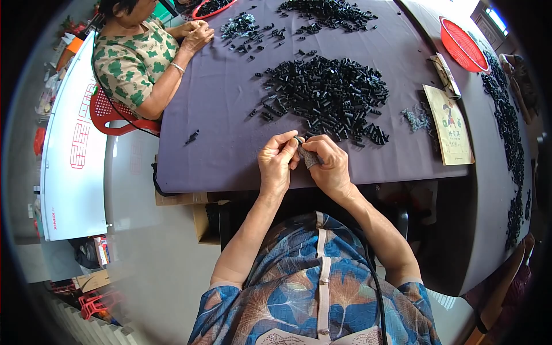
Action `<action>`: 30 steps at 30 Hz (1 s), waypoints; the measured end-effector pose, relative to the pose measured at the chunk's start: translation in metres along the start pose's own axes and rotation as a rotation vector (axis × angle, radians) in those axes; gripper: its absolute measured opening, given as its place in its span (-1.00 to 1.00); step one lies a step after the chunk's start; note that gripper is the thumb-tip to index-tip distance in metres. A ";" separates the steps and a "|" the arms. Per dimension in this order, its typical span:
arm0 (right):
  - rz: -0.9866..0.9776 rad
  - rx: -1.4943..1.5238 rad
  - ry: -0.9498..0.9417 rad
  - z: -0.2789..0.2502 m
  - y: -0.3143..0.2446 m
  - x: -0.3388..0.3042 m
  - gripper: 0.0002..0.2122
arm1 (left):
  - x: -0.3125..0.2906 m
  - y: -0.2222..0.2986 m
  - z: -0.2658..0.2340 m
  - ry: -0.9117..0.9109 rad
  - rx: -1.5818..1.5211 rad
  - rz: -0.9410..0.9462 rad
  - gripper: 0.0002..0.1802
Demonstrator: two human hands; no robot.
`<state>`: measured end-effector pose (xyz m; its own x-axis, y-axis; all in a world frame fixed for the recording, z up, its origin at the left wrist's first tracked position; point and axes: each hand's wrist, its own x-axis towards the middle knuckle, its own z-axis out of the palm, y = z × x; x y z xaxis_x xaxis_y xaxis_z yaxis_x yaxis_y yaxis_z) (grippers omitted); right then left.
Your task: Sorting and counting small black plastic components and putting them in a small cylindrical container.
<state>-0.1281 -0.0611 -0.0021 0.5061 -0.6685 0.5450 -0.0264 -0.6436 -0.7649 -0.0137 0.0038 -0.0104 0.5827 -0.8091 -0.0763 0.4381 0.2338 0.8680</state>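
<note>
My left hand (276, 160) and my right hand (331, 167) meet at the near edge of the table, fingertips pinched together. Between them is a small black plastic piece (299, 140), mostly hidden by the fingers. A grey patch (311, 157), perhaps cloth or a finger wrap, shows at the fingers of my right hand; I cannot tell which. Just beyond my hands spreads a large heap of small black plastic parts (330, 95). A few loose black parts (192, 137) lie to the left.
The table has a grey-purple cloth (224, 115). A co-worker (138, 63) sits at the left, handling something small. Another black heap (330, 14) lies farther back. Small translucent parts (417, 119), a yellow booklet (450, 129), a rolled item (445, 76) and a red basket (463, 47) are at right.
</note>
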 end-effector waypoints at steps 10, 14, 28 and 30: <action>0.332 0.245 -0.066 -0.002 0.005 -0.001 -0.87 | 0.001 0.000 -0.003 -0.040 0.061 0.020 -0.86; 0.499 0.411 -0.113 -0.005 0.007 0.003 -0.89 | 0.001 0.001 -0.002 -0.044 0.089 0.002 -0.86; 0.405 0.336 -0.047 -0.003 -0.001 0.003 -0.84 | 0.000 -0.004 -0.001 0.023 -0.037 0.049 -0.85; 0.411 0.358 -0.047 -0.002 0.000 0.001 -0.82 | 0.001 -0.004 0.000 0.022 -0.043 0.052 -0.85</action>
<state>-0.1291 -0.0629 -0.0010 0.5537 -0.8159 0.1667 0.0606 -0.1601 -0.9852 -0.0149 0.0027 -0.0143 0.6204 -0.7832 -0.0427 0.4357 0.2989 0.8490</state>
